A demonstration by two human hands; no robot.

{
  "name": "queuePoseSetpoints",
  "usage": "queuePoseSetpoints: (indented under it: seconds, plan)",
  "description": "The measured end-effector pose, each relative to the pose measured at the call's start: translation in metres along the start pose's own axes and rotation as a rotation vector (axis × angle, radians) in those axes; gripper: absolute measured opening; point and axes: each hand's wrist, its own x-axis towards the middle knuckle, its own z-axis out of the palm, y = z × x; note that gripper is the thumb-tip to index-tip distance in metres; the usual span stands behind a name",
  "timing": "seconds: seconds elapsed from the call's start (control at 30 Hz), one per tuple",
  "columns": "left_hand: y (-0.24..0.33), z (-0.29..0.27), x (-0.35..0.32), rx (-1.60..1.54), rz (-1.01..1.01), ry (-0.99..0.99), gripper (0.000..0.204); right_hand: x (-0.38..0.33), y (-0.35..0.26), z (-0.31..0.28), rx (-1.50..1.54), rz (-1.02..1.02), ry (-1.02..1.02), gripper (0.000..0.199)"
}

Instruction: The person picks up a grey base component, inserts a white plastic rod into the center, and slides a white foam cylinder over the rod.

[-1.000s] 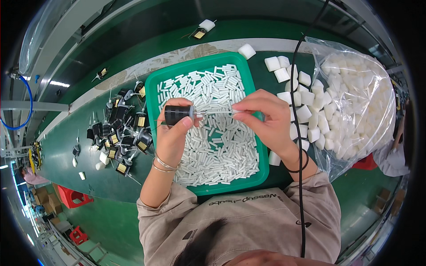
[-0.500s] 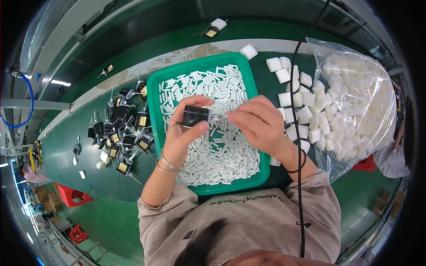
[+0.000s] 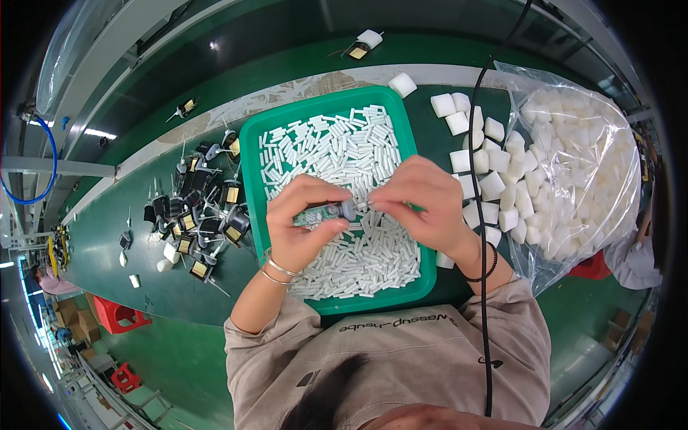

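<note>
In my left hand (image 3: 294,218) is a small black device (image 3: 322,214) with a greenish, shiny face turned up and a round grey end toward the right. My thumb and fingers clasp it from both sides. Against the grey end, the fingertips of my right hand (image 3: 423,204) pinch a short white tube (image 3: 362,204). Whether the tube sits on a shaft is too small to tell. Both hands are over a green tray (image 3: 428,272) that holds a great many short white tubes (image 3: 358,272).
Left of the tray lies a heap of similar black devices (image 3: 193,193) with thin pale stems. White foam-like blocks (image 3: 459,161) and a clear plastic bag (image 3: 573,158) full of them lie right. A black cable (image 3: 481,287) hangs across the view. On the green belt beyond lies another device (image 3: 358,50).
My left hand has rolled the device, so a greenish face replaces its black side, and lowered it slightly. The right fingertips have closed in on its grey end. Items on the far belt have shifted right.
</note>
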Motion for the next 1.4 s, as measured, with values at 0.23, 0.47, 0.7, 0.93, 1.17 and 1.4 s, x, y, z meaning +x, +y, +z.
queuePoseSetpoints:
  seconds: [0.23, 0.47, 0.7, 0.93, 1.17, 1.4]
  plan:
    - [0.001, 0.005, 0.0, -0.483, -0.546, 0.033, 0.038, -0.011, 0.006, 0.004, -0.386, -0.338, -0.133, 0.018]
    - [-0.004, 0.002, 0.002, -0.378, -0.588, 0.171, 0.058, 0.017, 0.047, -0.02, -0.784, 0.077, -0.056, 0.021]
    - [-0.006, 0.005, 0.005, -0.364, -0.587, 0.203, 0.058, 0.022, 0.109, -0.048, -1.352, 0.318, -0.296, 0.021]
    - [-0.011, 0.003, 0.003, -0.435, -0.523, 0.288, 0.047, 0.029, 0.099, -0.06, -1.155, 0.286, -0.103, 0.029]
    - [-0.014, 0.002, 0.002, -0.426, -0.514, 0.279, 0.043, 0.01, 0.111, -0.083, -0.956, 0.275, -0.396, 0.042]
    - [-0.015, 0.003, 0.001, -0.457, -0.506, 0.282, 0.041, 0.029, 0.083, -0.083, -0.894, 0.426, -0.619, 0.03]
